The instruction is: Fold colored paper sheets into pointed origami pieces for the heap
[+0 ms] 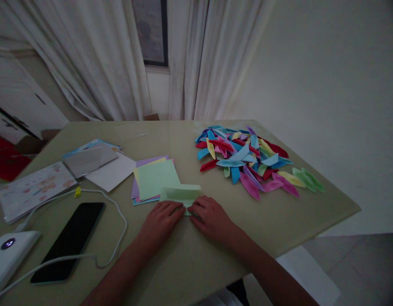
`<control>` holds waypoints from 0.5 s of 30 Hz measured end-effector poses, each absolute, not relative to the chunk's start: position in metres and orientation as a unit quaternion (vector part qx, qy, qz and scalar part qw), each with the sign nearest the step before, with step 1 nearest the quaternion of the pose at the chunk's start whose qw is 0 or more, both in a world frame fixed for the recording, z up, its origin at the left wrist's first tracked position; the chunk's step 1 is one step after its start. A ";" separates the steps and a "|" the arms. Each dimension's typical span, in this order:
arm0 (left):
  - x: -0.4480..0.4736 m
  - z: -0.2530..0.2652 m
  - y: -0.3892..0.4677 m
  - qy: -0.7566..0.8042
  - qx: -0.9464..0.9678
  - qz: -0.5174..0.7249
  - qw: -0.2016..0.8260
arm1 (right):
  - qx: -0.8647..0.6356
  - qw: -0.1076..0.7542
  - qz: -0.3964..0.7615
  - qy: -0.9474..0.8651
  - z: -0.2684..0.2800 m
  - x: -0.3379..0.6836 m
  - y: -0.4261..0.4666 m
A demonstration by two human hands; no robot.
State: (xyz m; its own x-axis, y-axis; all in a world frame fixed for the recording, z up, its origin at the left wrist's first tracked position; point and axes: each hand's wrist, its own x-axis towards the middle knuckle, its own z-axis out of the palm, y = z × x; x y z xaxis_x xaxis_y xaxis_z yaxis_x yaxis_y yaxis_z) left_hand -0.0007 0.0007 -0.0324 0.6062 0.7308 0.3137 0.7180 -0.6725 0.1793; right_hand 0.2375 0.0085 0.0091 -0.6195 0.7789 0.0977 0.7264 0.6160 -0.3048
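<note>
Both hands work on a light green sheet of paper (181, 193) at the middle of the table. Its far part is creased and stands up a little. My left hand (164, 216) has its fingers closed on the sheet's near left part. From the right, my right hand (209, 214) grips the near right part with curled fingers. The fingertips nearly meet, and the paper beneath them is mostly hidden. Just beyond my left hand lies a stack of coloured paper squares, with a light green square (158, 178) on top.
A heap of folded coloured paper pieces (241, 155) covers the table's far right. To the left lie a black phone (69, 242), a white power bank (16, 250) with a white cable (120, 238), a flowered packet (37, 189) and a white sheet (115, 172). The table's right edge slants near my right forearm.
</note>
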 end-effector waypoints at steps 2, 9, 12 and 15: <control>-0.005 -0.032 0.004 0.418 0.890 0.179 0.026 | -0.381 0.107 0.129 -0.909 0.013 0.237 0.018; -0.013 -0.033 0.009 0.429 0.872 0.232 0.039 | -0.322 0.167 0.120 -0.924 -0.005 0.233 0.041; -0.009 -0.032 0.008 0.421 0.870 0.252 0.050 | -0.319 0.202 0.175 -0.909 -0.012 0.230 0.039; -0.007 -0.028 0.008 0.431 0.861 0.259 0.080 | -0.317 0.216 0.212 -0.899 -0.013 0.233 0.040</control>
State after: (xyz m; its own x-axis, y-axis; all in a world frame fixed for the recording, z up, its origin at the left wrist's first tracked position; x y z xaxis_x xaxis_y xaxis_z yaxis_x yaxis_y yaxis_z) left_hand -0.0067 0.0079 -0.0283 0.4942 0.7837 0.3764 0.7010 -0.6152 0.3606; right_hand 0.2330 0.0398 -0.0129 -0.7061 0.6610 0.2540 0.4783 0.7097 -0.5172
